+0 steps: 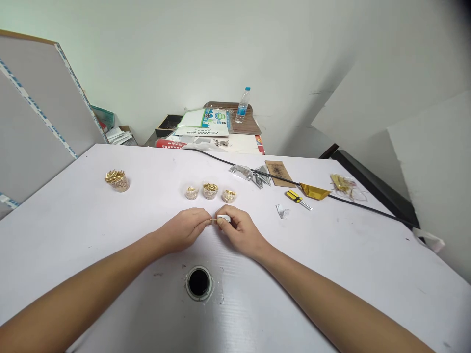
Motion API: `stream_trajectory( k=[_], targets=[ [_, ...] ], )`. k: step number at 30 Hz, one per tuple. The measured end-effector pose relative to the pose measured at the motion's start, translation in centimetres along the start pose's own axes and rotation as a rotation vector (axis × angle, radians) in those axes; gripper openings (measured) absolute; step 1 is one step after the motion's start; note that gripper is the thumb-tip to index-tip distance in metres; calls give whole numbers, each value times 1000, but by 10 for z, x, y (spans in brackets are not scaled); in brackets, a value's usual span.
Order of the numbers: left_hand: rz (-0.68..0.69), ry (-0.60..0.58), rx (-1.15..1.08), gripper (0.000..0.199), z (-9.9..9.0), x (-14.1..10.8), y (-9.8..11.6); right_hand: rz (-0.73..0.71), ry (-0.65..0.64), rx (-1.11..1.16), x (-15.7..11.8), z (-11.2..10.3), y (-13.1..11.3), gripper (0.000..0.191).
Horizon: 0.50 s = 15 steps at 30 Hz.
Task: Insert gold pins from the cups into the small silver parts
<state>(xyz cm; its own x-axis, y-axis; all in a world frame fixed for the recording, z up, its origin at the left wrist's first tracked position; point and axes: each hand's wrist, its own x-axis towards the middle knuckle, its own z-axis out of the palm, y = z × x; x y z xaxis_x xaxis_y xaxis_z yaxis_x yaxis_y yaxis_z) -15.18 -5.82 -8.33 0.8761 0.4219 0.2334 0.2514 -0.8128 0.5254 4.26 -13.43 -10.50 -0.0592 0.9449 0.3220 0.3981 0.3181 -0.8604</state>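
Observation:
My left hand [186, 228] and my right hand [239, 230] meet at the middle of the white table [121, 255], each in a pinch. Between their fingertips is a thin gold-coloured metal pin [213, 220], mostly covered by the fingers. Something small and white [223, 217] shows at my right fingers; I cannot tell whether it is held. Just beyond the hands stand three small clear cups, the left one [192, 195], middle one [210, 194] and right one [229, 198], with small gold-coloured parts inside.
A fuller cup of gold pins [121, 185] stands at the left. To the right lie a yellow-black screwdriver [299, 200], crumpled paper [283, 212], silver packets [253, 175], a brown card [280, 174] and a black cable [368, 208]. Near me is a round hole [199, 283] in the table.

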Motion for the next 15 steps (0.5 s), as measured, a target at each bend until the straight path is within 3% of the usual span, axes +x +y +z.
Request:
stream_trajectory(
  k=[9, 15],
  targets=[
    [-15, -11, 28, 27, 0, -1, 2, -21, -4, -55, -1, 1, 1, 13],
    [-30, -12, 35, 27, -1, -1, 4, -140, 30, -166, -4, 3, -4, 12]
  ],
)
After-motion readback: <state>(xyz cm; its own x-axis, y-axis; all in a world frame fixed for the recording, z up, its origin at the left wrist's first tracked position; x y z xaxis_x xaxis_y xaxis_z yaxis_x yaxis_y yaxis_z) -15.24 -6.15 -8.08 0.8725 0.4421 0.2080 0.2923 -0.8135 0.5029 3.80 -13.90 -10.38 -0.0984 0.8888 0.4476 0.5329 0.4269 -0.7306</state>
